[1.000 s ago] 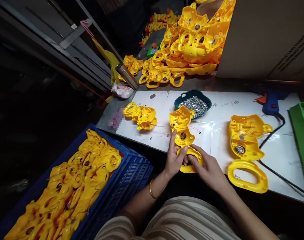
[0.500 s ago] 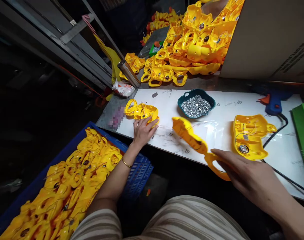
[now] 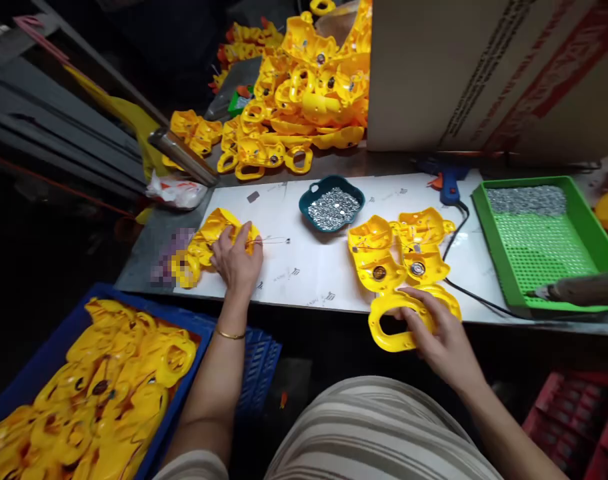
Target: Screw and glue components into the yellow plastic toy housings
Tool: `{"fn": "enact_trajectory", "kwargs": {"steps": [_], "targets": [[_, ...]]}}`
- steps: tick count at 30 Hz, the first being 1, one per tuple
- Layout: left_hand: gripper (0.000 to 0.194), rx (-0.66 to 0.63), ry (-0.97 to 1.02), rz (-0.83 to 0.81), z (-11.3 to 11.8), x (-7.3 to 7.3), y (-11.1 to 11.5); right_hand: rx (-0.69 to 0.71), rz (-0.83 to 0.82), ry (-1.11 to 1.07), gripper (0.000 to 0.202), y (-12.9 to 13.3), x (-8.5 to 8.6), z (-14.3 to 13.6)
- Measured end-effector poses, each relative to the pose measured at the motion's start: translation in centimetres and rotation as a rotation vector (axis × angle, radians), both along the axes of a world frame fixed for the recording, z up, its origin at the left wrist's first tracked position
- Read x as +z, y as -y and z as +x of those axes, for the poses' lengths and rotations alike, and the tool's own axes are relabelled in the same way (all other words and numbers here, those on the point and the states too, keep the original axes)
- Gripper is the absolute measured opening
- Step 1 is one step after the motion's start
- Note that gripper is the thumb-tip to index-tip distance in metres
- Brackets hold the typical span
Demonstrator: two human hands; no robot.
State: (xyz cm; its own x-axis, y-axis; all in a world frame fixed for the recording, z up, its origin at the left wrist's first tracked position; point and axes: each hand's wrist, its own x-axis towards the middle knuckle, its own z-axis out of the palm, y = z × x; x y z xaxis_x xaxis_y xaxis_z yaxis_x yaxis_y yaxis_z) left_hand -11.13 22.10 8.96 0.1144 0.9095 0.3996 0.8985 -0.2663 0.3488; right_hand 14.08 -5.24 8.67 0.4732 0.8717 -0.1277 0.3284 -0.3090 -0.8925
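Observation:
On the left of the white-covered bench, my left hand grips a yellow plastic toy shell half, fingers curled over its edge. Thin wires stick out from that shell to the right, with a small dark part at their end. My right hand holds another yellow shell half by its ring handle, which juts past the bench's front edge. The inside of this shell faces up and shows a round metal-centred part. Right beside it lies a third yellow shell half, its ring partly behind my right hand.
A dark green bowl of small screws sits mid-bench. A blue glue gun with a black cord, a green tray and a tool tip are at right. Piled shells, a cardboard box and a blue crate surround.
My right hand has brought its shell down beside the one lying on the right. The shell under my left hand has turned, its ring now toward the front left. The view has swung right.

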Motion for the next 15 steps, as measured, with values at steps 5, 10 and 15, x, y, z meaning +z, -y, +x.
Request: {"fn": "enact_trajectory", "kwargs": {"steps": [5, 10, 15], "targets": [[0.052, -0.149, 0.042, 0.106, 2.2, 0.6, 3.4, 0.094, -0.07, 0.16, 0.034, -0.6, -1.0, -0.9], [0.043, -0.635, 0.159, -0.116, 7.5, -0.9, 10.1, 0.155, -0.204, 0.405, 0.042, -0.3, -0.8, -1.3], [0.077, -0.744, 0.03, -0.173, 10.9, -3.5, 13.5, 0.22, -0.299, 0.582, 0.043, 0.9, 0.8, -0.6]]}}
